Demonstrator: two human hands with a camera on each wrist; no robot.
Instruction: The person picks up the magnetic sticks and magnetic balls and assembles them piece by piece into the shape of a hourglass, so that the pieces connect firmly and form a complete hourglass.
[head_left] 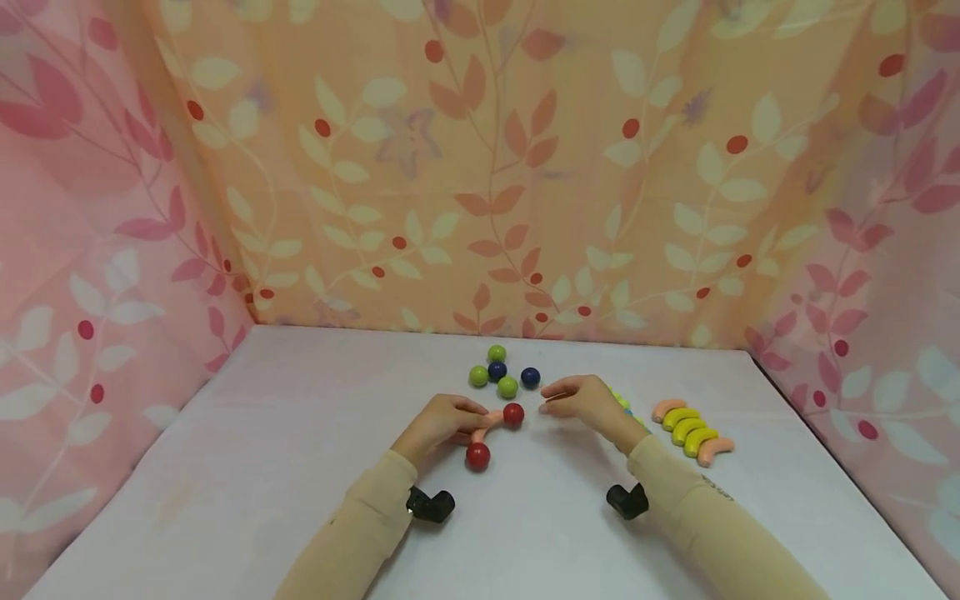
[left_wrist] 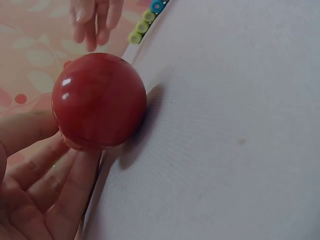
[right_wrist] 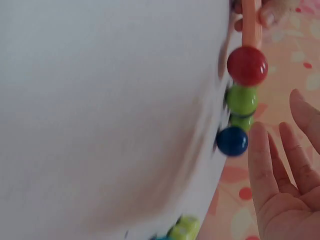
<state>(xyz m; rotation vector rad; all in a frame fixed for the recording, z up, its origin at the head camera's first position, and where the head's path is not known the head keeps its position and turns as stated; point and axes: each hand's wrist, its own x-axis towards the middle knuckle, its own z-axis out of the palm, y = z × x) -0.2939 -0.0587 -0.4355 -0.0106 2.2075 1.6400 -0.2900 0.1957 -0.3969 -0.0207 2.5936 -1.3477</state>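
Observation:
My left hand [head_left: 442, 421] pinches a curved peach-coloured piece [head_left: 491, 421] by its middle. A glossy red ball [head_left: 477, 456] sits at its near end and another red ball [head_left: 513, 414] at its far end. The near ball [left_wrist: 100, 100] fills much of the left wrist view and hides part of the piece. To the right, my right hand [head_left: 581, 404] holds nothing, its fingers loosely extended toward the far red ball and apart from it. Its fingers [right_wrist: 262, 165] overlap the background beside a dark blue ball [right_wrist: 232, 141] in the right wrist view.
Green balls [head_left: 507, 387] and dark blue balls [head_left: 530, 377] are grouped behind the hands. Small green and blue pieces [left_wrist: 149, 16] with holes lie in a row, partly hidden behind the right wrist. Yellow and peach curved pieces [head_left: 686, 431] line up at the right. Floral cloth [head_left: 487, 167] encloses the white table [head_left: 262, 467].

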